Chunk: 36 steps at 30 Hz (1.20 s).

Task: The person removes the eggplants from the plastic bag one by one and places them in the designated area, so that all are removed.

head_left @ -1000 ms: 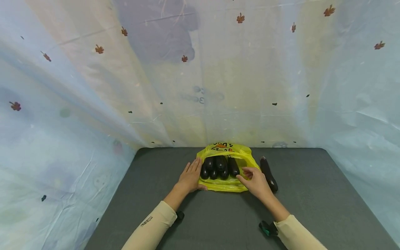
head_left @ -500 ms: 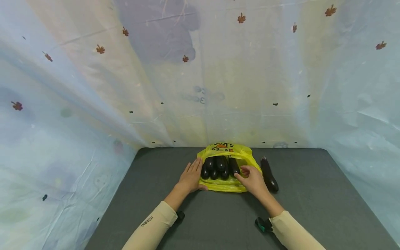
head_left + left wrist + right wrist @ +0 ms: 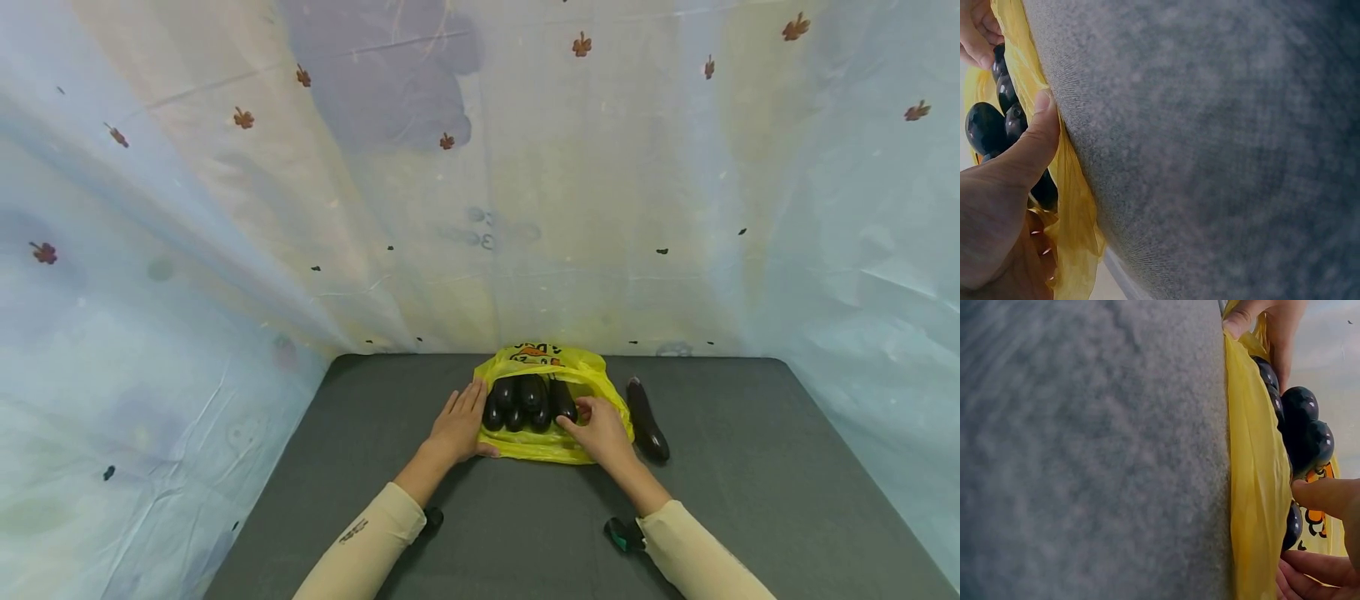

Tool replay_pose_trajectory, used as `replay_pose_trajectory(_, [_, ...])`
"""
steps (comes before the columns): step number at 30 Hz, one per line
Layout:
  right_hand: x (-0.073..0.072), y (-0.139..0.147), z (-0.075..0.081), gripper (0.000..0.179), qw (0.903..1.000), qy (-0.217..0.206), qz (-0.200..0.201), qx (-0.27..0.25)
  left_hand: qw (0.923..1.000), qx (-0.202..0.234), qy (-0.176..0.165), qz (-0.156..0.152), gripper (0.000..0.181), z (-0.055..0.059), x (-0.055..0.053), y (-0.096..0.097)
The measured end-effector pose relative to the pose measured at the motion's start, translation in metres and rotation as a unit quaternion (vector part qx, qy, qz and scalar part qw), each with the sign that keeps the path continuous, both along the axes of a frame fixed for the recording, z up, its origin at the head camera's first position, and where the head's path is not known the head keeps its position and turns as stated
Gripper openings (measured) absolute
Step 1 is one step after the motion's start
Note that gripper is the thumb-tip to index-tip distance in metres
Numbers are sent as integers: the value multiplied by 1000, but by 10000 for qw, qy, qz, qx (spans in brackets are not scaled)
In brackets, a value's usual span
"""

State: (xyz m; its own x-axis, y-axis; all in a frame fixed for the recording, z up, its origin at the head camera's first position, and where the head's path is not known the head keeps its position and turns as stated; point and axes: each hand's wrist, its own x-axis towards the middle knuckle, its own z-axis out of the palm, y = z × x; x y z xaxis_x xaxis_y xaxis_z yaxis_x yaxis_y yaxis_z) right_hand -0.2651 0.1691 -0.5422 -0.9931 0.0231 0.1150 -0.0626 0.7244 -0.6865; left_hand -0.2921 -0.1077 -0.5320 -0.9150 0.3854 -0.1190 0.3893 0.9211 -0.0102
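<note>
Eggplants (image 3: 530,392), glossy, in crinkled plastic bag (image 3: 536,450)

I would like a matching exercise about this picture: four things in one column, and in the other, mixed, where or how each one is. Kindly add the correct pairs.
Things
1. Left hand
2. Right hand
3. Bag
4. Lone eggplant

Places and states
A. Lying on the table, outside the yellow plastic
B. Thumb and fingers on either side of a bagged eggplant
C. Yellow, with several dark eggplants showing in its mouth
D. Against the left edge of the yellow plastic

Right pairs: 1-D, 2-B, 3-C, 4-A
</note>
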Motion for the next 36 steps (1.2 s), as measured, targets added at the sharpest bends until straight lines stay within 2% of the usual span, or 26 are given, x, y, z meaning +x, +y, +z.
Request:
replay_pose_trajectory(22, [-5,0,1,60,9994,-339,46,80,10000,7,6,7,132,-3,-1,0])
replay_pose_trajectory(29, [1,1,7,58,9985,-527,94,128,10000,-20,1,-4,131,-3,0,0])
replay_pose_trajectory(36, [12,6,15,57,9978,-603,287,-38,10000,89,-1,-33,131,-1,0,0])
